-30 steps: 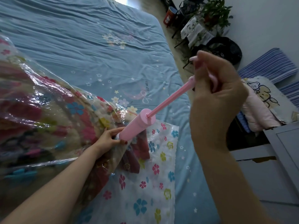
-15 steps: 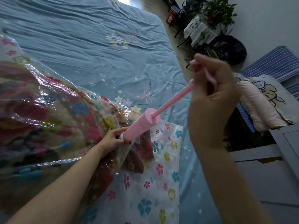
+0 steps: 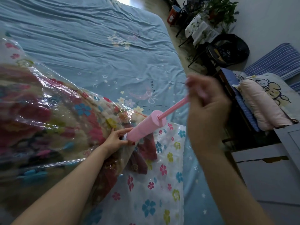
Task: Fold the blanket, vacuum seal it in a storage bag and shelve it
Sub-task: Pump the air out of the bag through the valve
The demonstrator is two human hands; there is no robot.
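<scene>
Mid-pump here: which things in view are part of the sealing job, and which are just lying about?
In the job: pink hand pump; storage bag; blanket inside it; left hand at the pump's base; right hand on the plunger handle.

Lying about: bed sheet; potted plant; bear-print bedding; red bin.

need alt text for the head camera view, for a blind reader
A person's right hand grips the drawn-out plunger of a pink hand pump, while the left hand holds its base against a clear storage bag with a floral blanket inside, lying on a blue bed.
</scene>
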